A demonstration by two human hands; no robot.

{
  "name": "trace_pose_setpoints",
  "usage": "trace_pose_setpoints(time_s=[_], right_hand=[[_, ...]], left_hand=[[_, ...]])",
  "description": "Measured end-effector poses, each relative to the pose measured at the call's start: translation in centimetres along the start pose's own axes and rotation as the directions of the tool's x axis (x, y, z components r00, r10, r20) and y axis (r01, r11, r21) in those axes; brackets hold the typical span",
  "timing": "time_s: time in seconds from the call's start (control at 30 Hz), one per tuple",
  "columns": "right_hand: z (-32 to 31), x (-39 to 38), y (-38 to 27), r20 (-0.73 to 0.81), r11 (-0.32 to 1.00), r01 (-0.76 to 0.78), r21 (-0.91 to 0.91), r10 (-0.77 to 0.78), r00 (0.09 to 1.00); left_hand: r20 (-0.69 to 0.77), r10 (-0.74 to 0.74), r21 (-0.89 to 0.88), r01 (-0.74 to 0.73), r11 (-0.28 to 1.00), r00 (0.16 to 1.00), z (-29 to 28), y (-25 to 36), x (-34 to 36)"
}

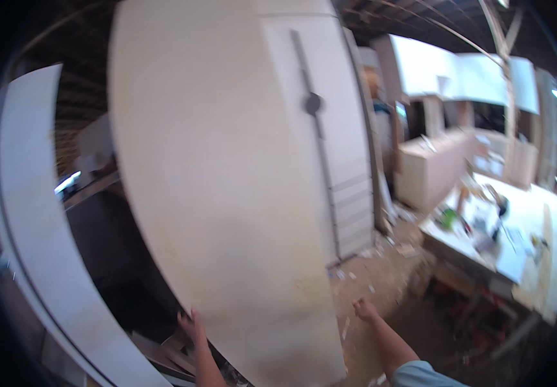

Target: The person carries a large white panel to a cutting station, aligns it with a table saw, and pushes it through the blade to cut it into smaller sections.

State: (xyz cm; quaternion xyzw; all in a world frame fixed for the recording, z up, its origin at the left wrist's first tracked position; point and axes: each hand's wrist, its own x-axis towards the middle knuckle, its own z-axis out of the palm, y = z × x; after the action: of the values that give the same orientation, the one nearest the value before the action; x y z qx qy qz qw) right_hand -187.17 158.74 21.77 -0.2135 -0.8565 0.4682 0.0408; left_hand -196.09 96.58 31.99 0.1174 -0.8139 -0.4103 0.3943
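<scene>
A tall cream panel [227,180] stands upright in the centre, in front of a white cabinet [349,148] with a long dark strip and several lower drawer fronts. My left hand [193,329] is at the panel's lower left edge with fingers apart; whether it bears on the edge is unclear. My right hand [365,309] is held out to the right of the panel, separate from it, with fingers curled and nothing visible in them. A narrower white panel [46,193] stands upright at the left, beside a dark gap.
At right, a pale worktable [549,258] bears several tools and small items. Behind it are a low cabinet unit [420,168], white upper cabinets [423,64] and a wooden post [507,129]. Scraps lie on the dirt-coloured floor [381,264] under a dark roof frame.
</scene>
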Motion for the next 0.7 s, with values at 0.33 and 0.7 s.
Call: trace_pose_setpoints(time_s=[0.33, 0.7], right_hand=[[-6.6, -94.3, 44.1, -0.121, -0.04, -0.998, 0.055, 0.992, -0.046], [10.1, -109.4, 30.1, 0.244, -0.298, -0.327, 0.897, 0.95, -0.195]], left_hand=[[0.812, -0.367, 0.302, -0.211, 0.93, -0.454, -4.0, -6.9, -58.0], [0.88, -0.132, -0.006, -0.287, 0.958, -0.457, 16.1, 29.4, -70.0]])
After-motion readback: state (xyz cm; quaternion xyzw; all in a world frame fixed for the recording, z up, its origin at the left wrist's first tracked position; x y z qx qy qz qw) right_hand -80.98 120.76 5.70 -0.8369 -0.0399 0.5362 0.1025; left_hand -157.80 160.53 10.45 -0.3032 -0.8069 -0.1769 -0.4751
